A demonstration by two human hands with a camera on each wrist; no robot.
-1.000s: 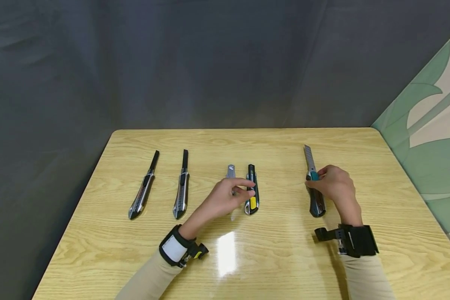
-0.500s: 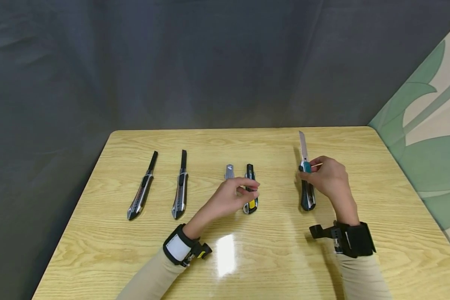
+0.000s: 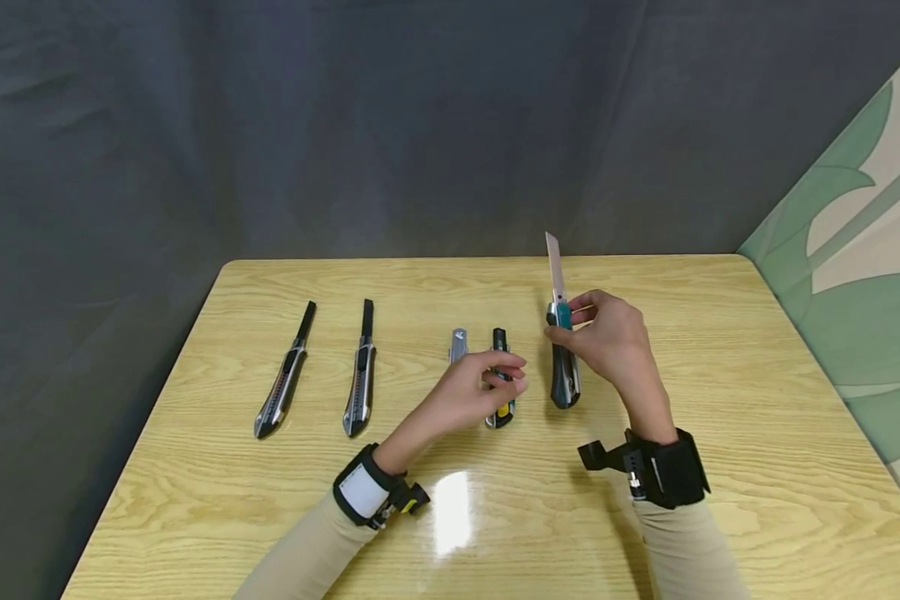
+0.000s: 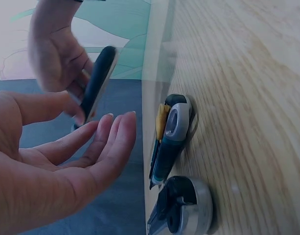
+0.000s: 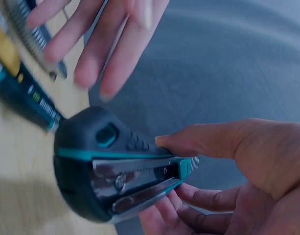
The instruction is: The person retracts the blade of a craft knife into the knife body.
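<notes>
My right hand (image 3: 611, 337) pinches a utility knife (image 5: 110, 161) with a black and teal handle between thumb and fingers, raised over the table. Its long blade (image 3: 554, 265) is out and points away from me. To the left, my left hand (image 3: 468, 390) hovers with relaxed, slightly bent fingers and holds nothing. Below that hand lie a black, teal and yellow utility knife (image 4: 172, 137) and a grey one (image 3: 458, 343), both partly covered by it in the head view. In the left wrist view the raised knife appears just beyond my left fingertips.
Two silver and black utility knives (image 3: 281, 392) (image 3: 360, 387) with black blades lie at the left of the wooden table (image 3: 195, 500). A dark curtain (image 3: 420, 125) hangs behind the far edge. A green and cream patterned panel (image 3: 862, 250) borders the right side.
My right hand has lifted the teal and black utility knife off the table and carried it leftward. My left hand has shifted slightly to the right; the other knives lie as before.
</notes>
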